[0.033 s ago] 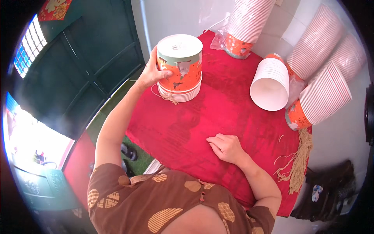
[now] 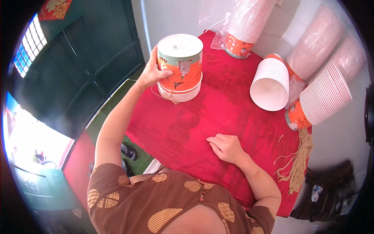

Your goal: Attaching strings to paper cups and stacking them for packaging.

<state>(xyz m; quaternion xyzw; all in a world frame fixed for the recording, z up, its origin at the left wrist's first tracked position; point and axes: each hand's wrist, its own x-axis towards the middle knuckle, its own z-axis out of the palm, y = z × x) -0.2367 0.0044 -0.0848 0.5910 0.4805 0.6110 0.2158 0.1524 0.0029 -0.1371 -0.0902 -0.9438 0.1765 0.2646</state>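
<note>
My left hand (image 2: pixel 152 74) is wrapped round the left side of an upside-down stack of paper buckets (image 2: pixel 181 76), its thumb across the front. The stack stands at the far left of the red-covered table. Its top bucket is orange with a grey-green band and animal pictures, its white base facing up; several white rims show beneath. A loop of beige string (image 2: pixel 170 97) with loose ends hangs at the lower left of the stack. Nearer to me, my right hand (image 2: pixel 226 148) rests on the red cloth (image 2: pixel 171 132) with fingers curled in and nothing visible in them.
Nested paper buckets (image 2: pixel 269 87) lie with their opening toward me at the right. Tall bucket stacks (image 2: pixel 251 19), some in clear plastic, lean along the wall, with another leaning stack (image 2: pixel 323 97) nearer. A bundle of beige strings (image 2: pixel 299 163) hangs over the table's right edge.
</note>
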